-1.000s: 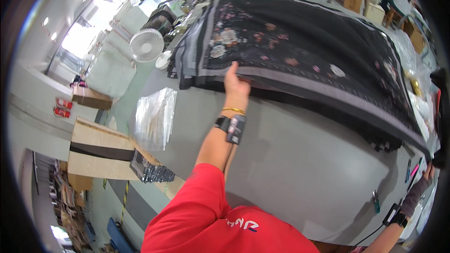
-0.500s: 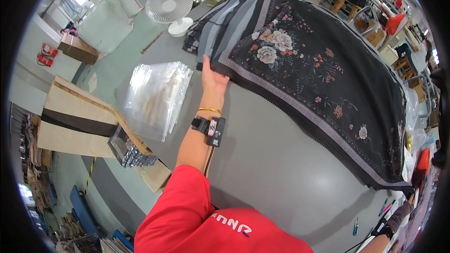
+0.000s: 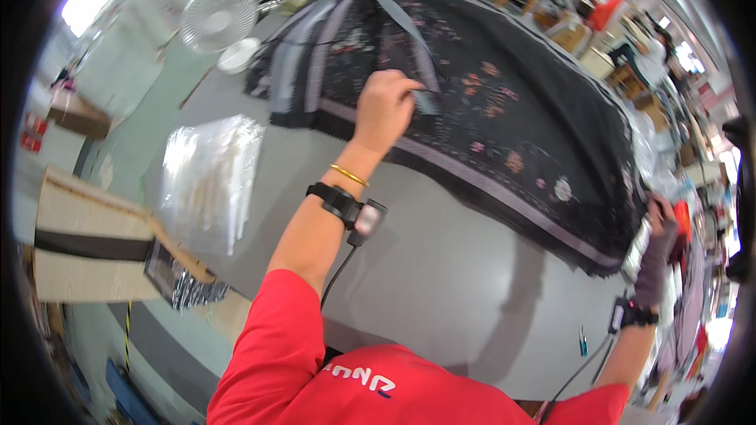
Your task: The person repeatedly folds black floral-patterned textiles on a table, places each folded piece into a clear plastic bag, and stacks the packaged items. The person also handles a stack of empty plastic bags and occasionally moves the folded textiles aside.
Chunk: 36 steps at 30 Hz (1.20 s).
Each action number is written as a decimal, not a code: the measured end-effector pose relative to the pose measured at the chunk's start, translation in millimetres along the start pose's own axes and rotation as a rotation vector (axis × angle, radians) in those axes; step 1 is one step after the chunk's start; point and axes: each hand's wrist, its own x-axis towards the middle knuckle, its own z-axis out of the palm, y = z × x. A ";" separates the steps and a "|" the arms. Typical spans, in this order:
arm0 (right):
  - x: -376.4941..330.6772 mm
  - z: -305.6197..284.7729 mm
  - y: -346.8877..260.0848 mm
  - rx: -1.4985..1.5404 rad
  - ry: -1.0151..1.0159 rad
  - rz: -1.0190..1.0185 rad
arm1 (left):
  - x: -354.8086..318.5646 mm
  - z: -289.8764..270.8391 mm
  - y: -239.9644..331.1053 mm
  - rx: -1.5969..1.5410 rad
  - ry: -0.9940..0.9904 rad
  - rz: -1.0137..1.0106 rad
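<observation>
Okay, far left of frame: pale flat wooden board (image 3: 94,205) with black band. Upper left: round white plastic fan (image 3: 220,16). Below fan: stack of clear plastic bags (image 3: 206,181) on smooth grey table (image 3: 441,260). Upper centre: bare left hand (image 3: 386,110), thumb and fingers pinching folded edge of black floral-print cloth with grey borders (image 3: 543,110), spread from upper centre to right. Lower right: small green-handled snips (image 3: 583,340). Far right, mid-height: right hand (image 3: 660,211), dark sleeve (image 3: 655,261) on wrist, beside cloth's right end; blurred, cannot tell grip.

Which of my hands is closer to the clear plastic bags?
Left. Your left hand is beyond and right of the clear plastic bags, at the floral cloth; your right hand is much farther right, by the cloth's right end.
</observation>
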 end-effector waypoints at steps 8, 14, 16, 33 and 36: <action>19.2 157.2 -180.1 0.168 -0.373 -0.461 | -20.6 40.9 44.6 0.003 -0.250 0.089; 17.3 249.0 -227.4 0.355 -0.403 -0.577 | -4.6 48.9 61.8 0.000 -0.130 0.062; 17.7 271.9 -230.9 0.400 -0.286 -0.590 | -2.2 48.7 64.8 -0.006 -0.145 0.095; 16.5 293.3 -206.8 0.564 -0.183 -0.392 | -8.1 55.1 61.7 -0.322 -0.317 -0.055; 19.3 294.2 -203.9 0.543 -0.179 -0.429 | -3.0 61.7 62.5 -0.345 -0.291 -0.119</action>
